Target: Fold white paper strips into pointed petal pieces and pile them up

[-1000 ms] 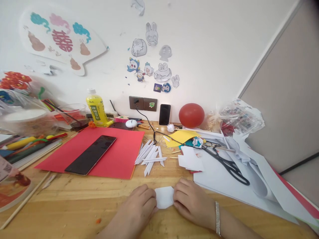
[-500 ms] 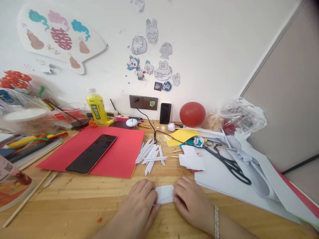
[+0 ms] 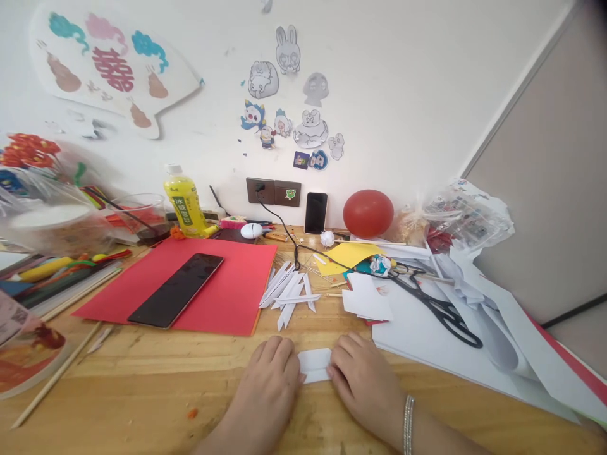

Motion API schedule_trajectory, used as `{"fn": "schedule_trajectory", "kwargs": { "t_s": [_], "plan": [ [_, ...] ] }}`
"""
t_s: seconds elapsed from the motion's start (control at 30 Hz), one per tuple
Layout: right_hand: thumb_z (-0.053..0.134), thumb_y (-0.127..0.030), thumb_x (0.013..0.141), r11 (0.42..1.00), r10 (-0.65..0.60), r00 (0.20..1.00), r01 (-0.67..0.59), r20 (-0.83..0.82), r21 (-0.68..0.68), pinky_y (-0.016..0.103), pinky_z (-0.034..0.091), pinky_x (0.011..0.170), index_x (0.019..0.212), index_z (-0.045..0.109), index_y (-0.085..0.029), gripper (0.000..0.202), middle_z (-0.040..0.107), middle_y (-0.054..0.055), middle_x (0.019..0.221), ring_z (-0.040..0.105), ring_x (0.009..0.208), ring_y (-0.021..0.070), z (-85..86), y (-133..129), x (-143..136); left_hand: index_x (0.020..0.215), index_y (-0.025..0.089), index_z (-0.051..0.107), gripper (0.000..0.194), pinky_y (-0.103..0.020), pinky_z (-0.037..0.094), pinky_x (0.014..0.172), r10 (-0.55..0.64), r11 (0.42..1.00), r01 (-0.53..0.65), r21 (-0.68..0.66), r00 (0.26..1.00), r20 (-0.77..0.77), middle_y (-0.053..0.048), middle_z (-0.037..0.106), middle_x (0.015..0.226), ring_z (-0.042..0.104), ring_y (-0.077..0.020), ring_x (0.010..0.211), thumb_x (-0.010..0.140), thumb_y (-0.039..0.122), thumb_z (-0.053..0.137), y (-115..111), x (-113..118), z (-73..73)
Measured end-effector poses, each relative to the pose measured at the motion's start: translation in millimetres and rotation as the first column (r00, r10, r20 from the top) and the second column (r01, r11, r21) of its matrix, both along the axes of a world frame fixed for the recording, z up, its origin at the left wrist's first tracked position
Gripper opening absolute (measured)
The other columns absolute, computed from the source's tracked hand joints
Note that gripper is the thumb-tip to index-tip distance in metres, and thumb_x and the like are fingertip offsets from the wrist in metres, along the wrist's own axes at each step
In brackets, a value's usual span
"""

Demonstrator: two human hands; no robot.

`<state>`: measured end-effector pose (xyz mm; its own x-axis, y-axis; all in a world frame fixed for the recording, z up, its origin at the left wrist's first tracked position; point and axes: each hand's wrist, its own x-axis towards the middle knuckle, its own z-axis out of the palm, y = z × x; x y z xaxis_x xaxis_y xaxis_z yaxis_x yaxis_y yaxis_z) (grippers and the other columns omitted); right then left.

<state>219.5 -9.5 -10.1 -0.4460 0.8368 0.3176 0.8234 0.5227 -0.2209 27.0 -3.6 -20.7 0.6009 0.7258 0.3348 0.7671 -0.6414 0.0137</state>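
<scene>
A small folded piece of white paper (image 3: 315,364) lies on the wooden table (image 3: 142,385) between my two hands, with a crease running across it. My left hand (image 3: 272,379) has its bent fingers closed at the paper's left end. At the right end, my right hand (image 3: 363,379) grips the paper, fingers curled and thumb at the near edge. A silvery bracelet (image 3: 408,423) circles my right wrist. Just beyond the hands lie several folded white paper strips (image 3: 289,294) in a loose pile.
A black phone (image 3: 177,289) rests on red paper (image 3: 237,291) at left. Black-handled scissors (image 3: 443,313) lie on white sheets (image 3: 427,354) at right. Along the wall stand a yellow drink bottle (image 3: 184,202), an upright phone (image 3: 315,213) and a red balloon (image 3: 368,213). A wooden stick (image 3: 57,376) lies at left.
My left hand has rolled slightly, its thumb now less visible beside the paper. The paper and my right hand have stayed nearly in place. The view has shifted slightly.
</scene>
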Motion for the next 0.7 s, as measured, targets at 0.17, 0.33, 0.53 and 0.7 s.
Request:
{"fn": "schedule_trajectory", "kwargs": {
  "t_s": [0.17,0.33,0.53,0.7],
  "plan": [
    [0.053,-0.006,0.081,1.0,-0.01,1.0,0.01,-0.016,0.01,0.03,0.035,0.063,0.07,0.055,-0.016,0.015,0.056,0.003,0.073,0.048,0.071,0.0189,-3.6,-2,-2,0.074,0.015,0.058,0.022,-0.041,0.047,0.067,-0.05,0.995,0.054,-0.082,0.998,0.05,-0.008,0.056,0.081,0.05,-0.024,0.073,0.084,0.002,0.044,-1,-2,11.2],
    [0.053,-0.006,0.08,1.0,-0.02,0.999,0.021,-0.028,0.015,0.03,0.034,0.063,0.069,0.054,-0.016,0.015,0.055,0.004,0.073,0.048,0.071,0.019,-3.4,-1,-2,0.075,0.015,0.058,0.026,-0.041,0.046,0.067,-0.017,0.996,0.023,-0.081,0.997,0.079,-0.008,0.055,0.08,0.049,-0.0241,0.074,0.085,0.002,0.038,-1,-2,11.0],
    [0.052,-0.007,0.081,1.0,-0.028,0.999,0.029,-0.033,0.004,0.03,0.034,0.063,0.068,0.053,-0.017,0.016,0.054,0.003,0.072,0.047,0.071,0.0188,-3.3,-1,-3,0.074,0.016,0.055,0.016,-0.041,0.046,0.068,0.085,0.992,-0.068,-0.103,0.983,0.163,-0.007,0.054,0.08,0.05,-0.0252,0.076,0.083,0.007,0.044,-3,1,10.7],
    [0.052,-0.009,0.081,0.999,-0.047,0.998,0.047,-0.032,0.0,0.031,0.033,0.063,0.068,0.053,-0.017,0.015,0.054,0.003,0.072,0.046,0.071,0.0187,-5.1,0,-2,0.074,0.02,0.051,0.013,-0.035,0.046,0.064,0.108,0.982,-0.073,-0.174,0.973,0.202,-0.003,0.054,0.077,0.052,-0.0221,0.073,0.081,0.01,0.046,-3,-3,16.5]
  ]
}}
